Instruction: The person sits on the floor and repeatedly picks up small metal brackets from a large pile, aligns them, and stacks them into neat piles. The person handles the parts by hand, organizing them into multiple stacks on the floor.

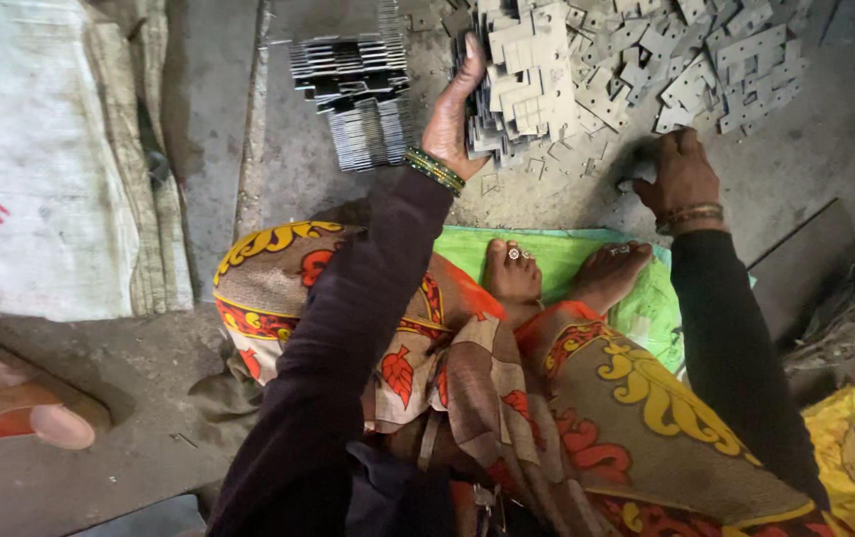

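Note:
I sit on the floor with my feet on a green mat (557, 254). My left hand (455, 117) grips a thick stack of flat grey metal plates (522, 85), thumb on the near side and fingers wrapped round the far edge. My right hand (681, 177) rests palm-down on the dark floor, fingers curled over a small plate at the near edge of the loose pile of metal plates (706, 60). Whether it grasps that piece I cannot tell. Bangles ring both wrists.
A neat upright row of stacked plates (358, 94) stands left of my left hand. White and tan sacks (39, 169) lie at the far left. An orange-and-pink sandal (19, 413) sits lower left. A dark slab (805, 264) and a yellow cloth (845, 438) are on the right.

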